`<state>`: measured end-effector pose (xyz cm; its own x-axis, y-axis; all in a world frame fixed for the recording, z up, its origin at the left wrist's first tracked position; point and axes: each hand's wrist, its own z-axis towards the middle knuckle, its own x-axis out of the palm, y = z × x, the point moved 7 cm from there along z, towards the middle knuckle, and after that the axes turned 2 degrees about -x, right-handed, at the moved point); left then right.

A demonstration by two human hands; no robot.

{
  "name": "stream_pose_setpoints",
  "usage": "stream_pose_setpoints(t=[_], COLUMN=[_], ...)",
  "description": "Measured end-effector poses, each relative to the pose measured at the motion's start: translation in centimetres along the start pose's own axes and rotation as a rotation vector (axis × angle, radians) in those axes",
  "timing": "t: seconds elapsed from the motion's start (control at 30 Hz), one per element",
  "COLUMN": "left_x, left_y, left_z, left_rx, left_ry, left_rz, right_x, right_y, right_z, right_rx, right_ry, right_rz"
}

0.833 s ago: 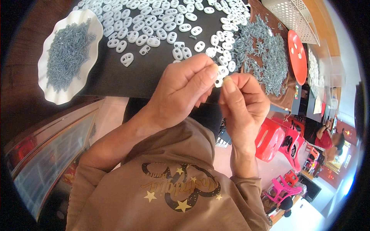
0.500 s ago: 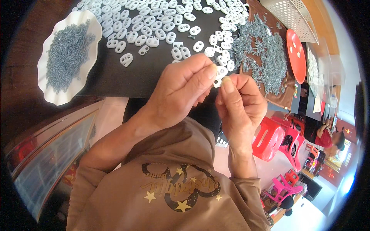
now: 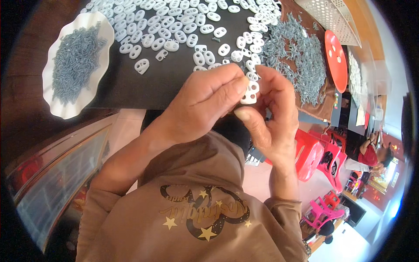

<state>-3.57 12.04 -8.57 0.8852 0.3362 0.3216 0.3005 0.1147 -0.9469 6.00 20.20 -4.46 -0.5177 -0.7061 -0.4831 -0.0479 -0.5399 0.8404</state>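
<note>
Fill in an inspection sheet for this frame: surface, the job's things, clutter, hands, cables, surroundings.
Surface: black mat on a brown table.
Job's things: white two-hole plastic piece pinched between both hands; many like white pieces on the mat; loose grey springs at the right; white plate with more springs.
Clutter: red plate, perforated tray.
Hands: left hand and right hand both grip the piece.
Cables: nothing seen.
Surroundings: red and pink stools, other people at the right.
</note>
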Motion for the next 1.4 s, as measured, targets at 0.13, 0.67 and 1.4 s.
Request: stream_pose_setpoints(t=[0.13, 0.67, 1.4], left_x=[0.1, 0.8, 0.7], left_y=[-0.2, -0.2, -0.1], left_z=[0.2, 0.3, 0.0], left_rx=[-0.001, 0.021, -0.002], left_ry=[0.066, 0.087, 0.122], left_rz=[0.051, 0.142, 0.1], right_x=[0.2, -0.6, -0.3], right_y=[1.7, 1.7, 1.9], right_z=[1.1, 0.9, 0.8], right_rx=[-0.306, -0.427, -0.329], right_ry=[0.162, 0.172, 0.241], right_rz=[-0.353, -0.407, -0.264])
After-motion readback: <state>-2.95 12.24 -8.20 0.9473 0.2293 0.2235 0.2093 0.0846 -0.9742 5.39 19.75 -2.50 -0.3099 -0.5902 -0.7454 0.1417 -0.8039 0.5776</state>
